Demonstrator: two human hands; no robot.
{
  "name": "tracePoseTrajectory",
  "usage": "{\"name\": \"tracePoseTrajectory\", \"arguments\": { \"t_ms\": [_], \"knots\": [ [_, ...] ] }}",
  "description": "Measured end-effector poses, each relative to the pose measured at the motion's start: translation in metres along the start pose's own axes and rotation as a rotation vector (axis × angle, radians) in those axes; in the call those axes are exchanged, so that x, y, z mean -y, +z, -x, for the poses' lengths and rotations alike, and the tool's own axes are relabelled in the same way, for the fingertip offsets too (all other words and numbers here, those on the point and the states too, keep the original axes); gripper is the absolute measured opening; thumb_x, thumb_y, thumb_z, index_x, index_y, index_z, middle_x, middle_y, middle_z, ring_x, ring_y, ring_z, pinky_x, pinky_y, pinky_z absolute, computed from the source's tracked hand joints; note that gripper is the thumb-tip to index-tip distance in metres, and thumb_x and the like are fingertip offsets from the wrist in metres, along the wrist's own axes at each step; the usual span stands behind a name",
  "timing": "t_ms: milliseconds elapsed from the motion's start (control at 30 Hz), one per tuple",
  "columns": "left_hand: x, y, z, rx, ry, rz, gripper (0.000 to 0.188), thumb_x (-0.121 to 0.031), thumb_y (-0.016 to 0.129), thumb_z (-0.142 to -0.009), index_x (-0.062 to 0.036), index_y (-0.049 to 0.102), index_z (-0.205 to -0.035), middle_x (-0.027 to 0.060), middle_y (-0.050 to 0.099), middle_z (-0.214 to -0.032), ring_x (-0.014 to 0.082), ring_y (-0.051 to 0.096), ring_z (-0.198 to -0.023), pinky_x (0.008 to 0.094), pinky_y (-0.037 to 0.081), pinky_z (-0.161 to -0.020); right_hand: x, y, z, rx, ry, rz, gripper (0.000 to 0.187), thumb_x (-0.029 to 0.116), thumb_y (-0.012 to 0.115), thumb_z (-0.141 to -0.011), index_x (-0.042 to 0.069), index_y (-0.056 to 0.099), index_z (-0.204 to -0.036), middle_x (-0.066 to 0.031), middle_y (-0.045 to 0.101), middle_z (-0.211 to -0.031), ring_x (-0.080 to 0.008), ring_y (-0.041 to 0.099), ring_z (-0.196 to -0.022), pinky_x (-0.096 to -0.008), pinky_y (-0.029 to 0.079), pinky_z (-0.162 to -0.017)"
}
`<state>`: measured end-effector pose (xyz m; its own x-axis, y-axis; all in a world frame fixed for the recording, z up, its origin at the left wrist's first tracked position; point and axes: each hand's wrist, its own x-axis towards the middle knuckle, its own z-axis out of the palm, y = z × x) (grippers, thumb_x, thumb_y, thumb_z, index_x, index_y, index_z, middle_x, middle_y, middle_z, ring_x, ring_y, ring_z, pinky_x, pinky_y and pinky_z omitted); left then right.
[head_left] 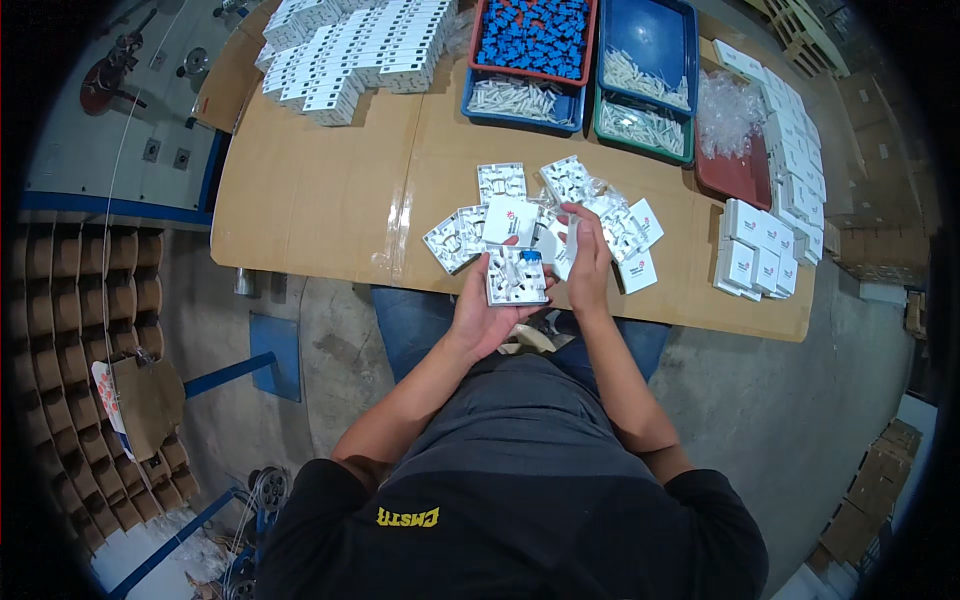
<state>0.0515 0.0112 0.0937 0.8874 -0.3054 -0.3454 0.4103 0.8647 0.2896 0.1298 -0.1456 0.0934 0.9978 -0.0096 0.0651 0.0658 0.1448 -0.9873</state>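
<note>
My left hand (482,308) holds a square white plastic housing (515,282) above the table's near edge, its open inner side facing up. Inside the housing are small white parts, with a blue piece (530,257) at its upper right corner. Just to the right, my right hand (590,262) is raised with its fingers curled round a white flat piece (572,238), seen mostly edge-on. Beyond both hands lies a loose group of similar housings (501,181), some with their inner sides up. Smooth white square covers (510,219) lie among them, partly overlapping.
Rows of white boxes (370,55) stand at the back left of the cardboard-covered table (320,200). At the back are a red tray (592,75) of blue pieces and blue and green trays (690,145) of white pieces. White boxes (755,250) are stacked at right, near a dark red tray (735,180).
</note>
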Motion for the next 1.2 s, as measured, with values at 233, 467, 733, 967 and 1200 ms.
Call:
{"name": "tracePoseTrajectory", "arguments": {
  "t_ms": [233, 467, 733, 967, 1200],
  "knots": [
    [0.005, -0.02, -0.005, -0.127, 0.204, -0.61, 0.055, 0.001, 0.053, -0.094, -0.0093, 0.045, -0.148, 0.0107, 0.062, -0.128, 0.0184, 0.061, -0.12, 0.0329, 0.051, -0.101, 0.003, -0.003, 0.011, 0.352, 0.337, 0.637, 0.044, 0.042, 0.077, -0.09, 0.002, 0.067, -0.106, -0.0223, 0.067, -0.107, -0.0311, 0.067, -0.1, -0.0397, 0.052, -0.085],
    [0.017, -0.019, -0.001, -0.189, 0.467, -0.783, 0.053, 0.007, 0.045, -0.091, -0.0081, 0.047, -0.142, 0.0072, 0.057, -0.12, 0.0153, 0.059, -0.108, 0.0295, 0.052, -0.091, -0.012, 0.013, 0.027, 0.327, 0.208, 0.66, 0.041, 0.036, 0.077, -0.089, 0.002, 0.067, -0.11, -0.0207, 0.065, -0.11, -0.0355, 0.066, -0.102, -0.0415, 0.052, -0.09],
    [-0.02, -0.048, 0.006, -0.421, 0.694, -0.685, 0.054, 0.005, 0.043, -0.095, -0.0069, 0.04, -0.147, 0.0147, 0.061, -0.124, 0.0245, 0.065, -0.111, 0.0366, 0.056, -0.097, -0.001, -0.011, -0.002, 0.482, 0.2, 0.684, 0.049, 0.042, 0.074, -0.092, 0.001, 0.07, -0.118, -0.0213, 0.069, -0.119, -0.0352, 0.067, -0.109, -0.0417, 0.051, -0.095],
    [-0.008, -0.023, 0.007, -0.298, 0.337, -0.416, 0.046, -0.006, 0.046, -0.104, -0.0005, 0.039, -0.149, 0.0207, 0.066, -0.128, 0.0328, 0.068, -0.117, 0.0423, 0.059, -0.095, 0.042, 0.025, -0.113, 0.052, -0.264, 0.674, 0.058, 0.042, 0.074, -0.094, -0.002, 0.062, -0.129, -0.0241, 0.061, -0.133, -0.0404, 0.059, -0.125, -0.0451, 0.048, -0.103],
    [-0.005, -0.04, -0.006, -0.329, 0.455, -0.334, 0.05, -0.033, 0.046, -0.111, -0.0049, 0.04, -0.152, 0.0147, 0.057, -0.141, 0.0272, 0.058, -0.13, 0.0407, 0.046, -0.11, 0.014, 0.029, -0.017, 0.723, -0.119, 0.665, 0.013, 0.018, 0.073, -0.091, 0.008, 0.069, -0.099, -0.0155, 0.065, -0.11, -0.0354, 0.06, -0.117, -0.0426, 0.046, -0.103]
  ]
}}
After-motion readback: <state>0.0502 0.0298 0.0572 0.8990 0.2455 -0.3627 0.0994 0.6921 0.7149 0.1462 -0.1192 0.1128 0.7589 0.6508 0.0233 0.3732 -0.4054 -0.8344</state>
